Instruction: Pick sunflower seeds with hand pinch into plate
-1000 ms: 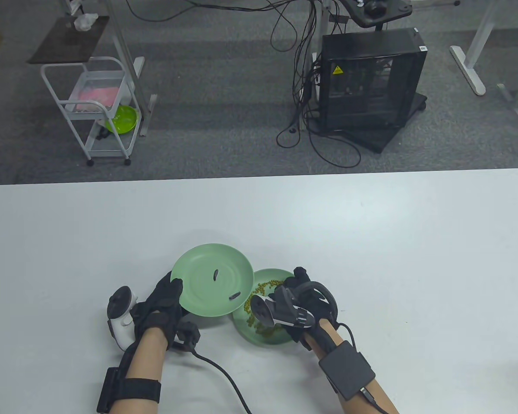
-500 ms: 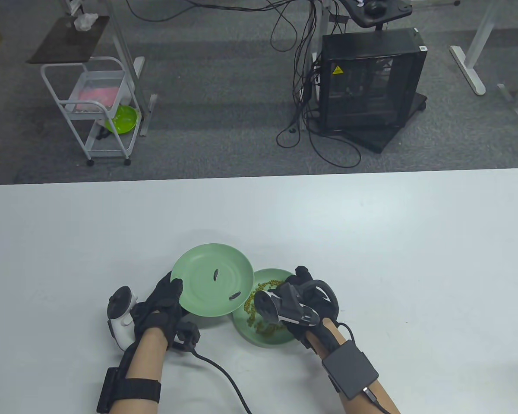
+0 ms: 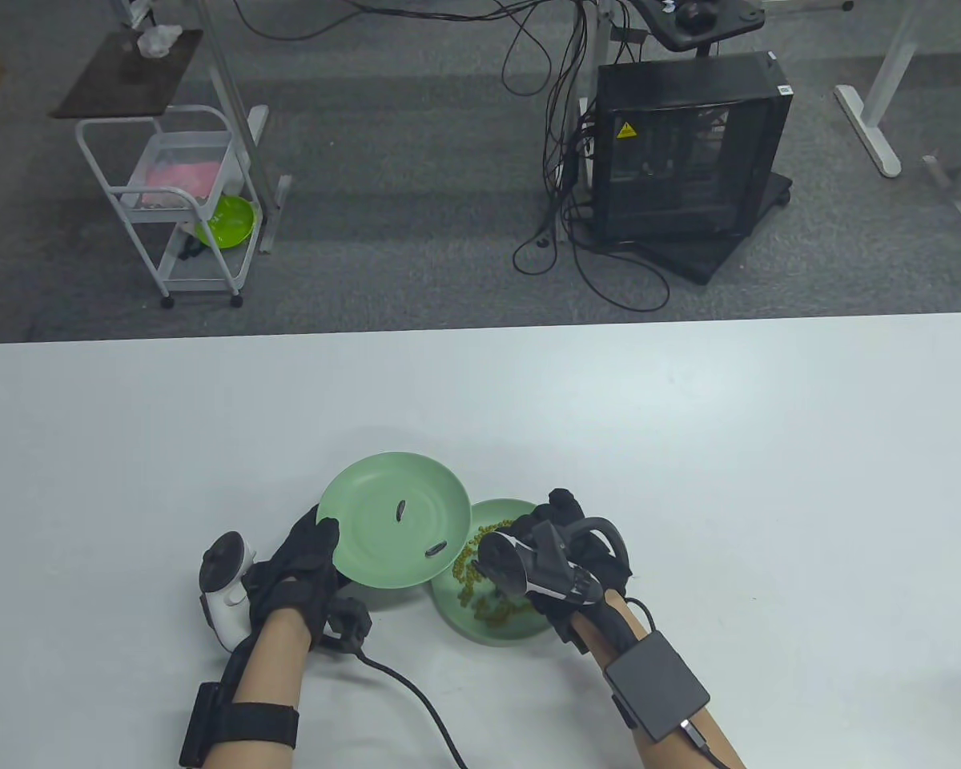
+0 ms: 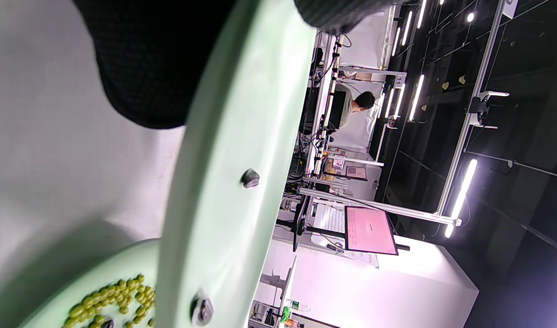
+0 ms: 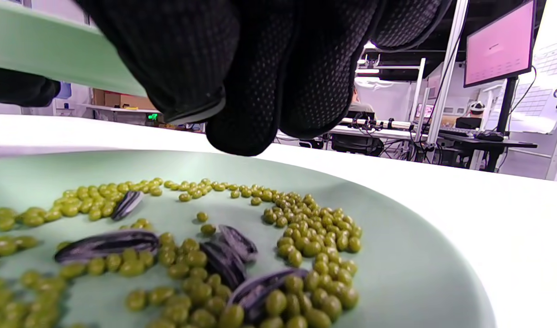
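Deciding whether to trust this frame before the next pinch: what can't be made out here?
- Right hand fingertips: table view, its own tracker hides them.
- Whether its fingers hold a seed: right wrist view, glove hides it.
- Count of sunflower seeds in the lower plate: partly buried in green beans, frame edge cuts the plate.
- Left hand grip under the raised plate: plate hides it.

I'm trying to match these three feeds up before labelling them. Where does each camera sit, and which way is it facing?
Table view: high, looking down at the table; both gloved hands, left hand, right hand, and forearms show.
Left wrist view: on its side, along the held plate; gloved fingers at top.
Right wrist view: low over the plate of beans; fingertips hang above.
Shared: the two seeds on the held plate, in the table and left wrist views.
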`<state>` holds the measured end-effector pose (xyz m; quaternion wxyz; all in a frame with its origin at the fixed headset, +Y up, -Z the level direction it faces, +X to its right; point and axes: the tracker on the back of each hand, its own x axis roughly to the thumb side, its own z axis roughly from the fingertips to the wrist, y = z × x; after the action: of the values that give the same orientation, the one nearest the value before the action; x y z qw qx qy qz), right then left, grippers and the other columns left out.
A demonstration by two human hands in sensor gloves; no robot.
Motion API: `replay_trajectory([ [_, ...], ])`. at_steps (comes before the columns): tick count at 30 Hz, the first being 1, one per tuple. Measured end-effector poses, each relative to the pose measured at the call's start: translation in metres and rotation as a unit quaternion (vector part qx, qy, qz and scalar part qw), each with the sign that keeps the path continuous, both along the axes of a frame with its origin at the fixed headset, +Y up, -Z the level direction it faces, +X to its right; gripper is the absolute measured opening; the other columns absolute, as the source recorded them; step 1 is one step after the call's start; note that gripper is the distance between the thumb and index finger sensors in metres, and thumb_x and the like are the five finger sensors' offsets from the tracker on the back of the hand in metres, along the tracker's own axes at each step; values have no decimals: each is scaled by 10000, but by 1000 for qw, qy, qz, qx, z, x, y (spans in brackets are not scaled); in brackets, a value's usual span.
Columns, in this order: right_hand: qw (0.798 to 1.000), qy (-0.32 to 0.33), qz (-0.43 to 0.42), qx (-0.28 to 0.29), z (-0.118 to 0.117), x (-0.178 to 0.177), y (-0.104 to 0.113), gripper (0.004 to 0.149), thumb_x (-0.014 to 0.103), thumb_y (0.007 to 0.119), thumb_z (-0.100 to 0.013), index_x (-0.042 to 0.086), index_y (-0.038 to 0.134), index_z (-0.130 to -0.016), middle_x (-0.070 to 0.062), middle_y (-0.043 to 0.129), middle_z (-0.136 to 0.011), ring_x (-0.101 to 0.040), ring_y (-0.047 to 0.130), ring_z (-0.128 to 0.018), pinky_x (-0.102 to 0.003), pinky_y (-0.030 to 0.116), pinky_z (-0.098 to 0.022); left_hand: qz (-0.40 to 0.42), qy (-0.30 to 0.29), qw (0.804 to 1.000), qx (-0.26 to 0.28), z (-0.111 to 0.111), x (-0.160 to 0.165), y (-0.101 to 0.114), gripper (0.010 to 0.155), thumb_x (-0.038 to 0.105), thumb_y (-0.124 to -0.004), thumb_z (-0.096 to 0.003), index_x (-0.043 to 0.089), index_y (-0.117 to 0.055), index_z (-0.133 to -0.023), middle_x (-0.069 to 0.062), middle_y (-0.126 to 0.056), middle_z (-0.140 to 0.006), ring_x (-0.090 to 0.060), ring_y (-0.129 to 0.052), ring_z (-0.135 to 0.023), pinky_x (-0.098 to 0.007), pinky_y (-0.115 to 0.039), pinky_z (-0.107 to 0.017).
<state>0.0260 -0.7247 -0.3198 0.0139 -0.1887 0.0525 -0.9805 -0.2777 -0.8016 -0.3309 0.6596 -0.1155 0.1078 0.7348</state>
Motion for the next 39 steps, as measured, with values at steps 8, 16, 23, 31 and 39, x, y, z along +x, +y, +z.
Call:
replay_trajectory([
  [8, 1000, 4, -18, 11, 2, 1, 7, 370, 390, 766, -379, 439, 766, -745, 158, 944, -704, -103, 986, -709, -531, 634, -713, 1, -3, 1000, -1, 0, 1, 0, 669, 329, -647, -525, 45, -388, -1072, -214, -664, -958, -270, -977, -711, -367, -913, -444],
  [16, 999, 2, -37, 26, 3, 1, 10, 372, 386, 761, -381, 431, 762, -750, 146, 941, -699, -98, 997, -678, -512, 664, -691, 3, -8, 1000, -2, 0, 3, 0, 669, 328, -646, -525, 43, -386, -1071, -214, -665, -956, -267, -977, -711, -366, -914, -441],
  [23, 997, -3, -62, 48, 4, 3, 15, 373, 387, 760, -382, 428, 761, -752, 146, 941, -699, -95, 997, -674, -494, 682, -679, 3, -12, 1000, -1, 0, 5, -1, 665, 326, -644, -524, 46, -390, -1071, -213, -668, -955, -264, -981, -707, -363, -917, -438],
  [31, 994, -9, -83, 73, 6, 4, 20, 374, 388, 761, -382, 423, 760, -754, 145, 943, -695, -92, 999, -668, -485, 694, -669, 0, -18, 1000, -3, -1, 7, -2, 662, 323, -642, -523, 44, -396, -1071, -214, -673, -952, -263, -985, -703, -361, -920, -435],
  [39, 991, -9, -102, 92, 9, 3, 24, 378, 386, 762, -385, 417, 754, -761, 145, 933, -705, -96, 983, -688, -500, 668, -692, -4, -26, 1000, -3, -1, 10, -2, 655, 324, -645, -522, 45, -418, -1069, -212, -694, -943, -251, -999, -695, -349, -934, -422],
])
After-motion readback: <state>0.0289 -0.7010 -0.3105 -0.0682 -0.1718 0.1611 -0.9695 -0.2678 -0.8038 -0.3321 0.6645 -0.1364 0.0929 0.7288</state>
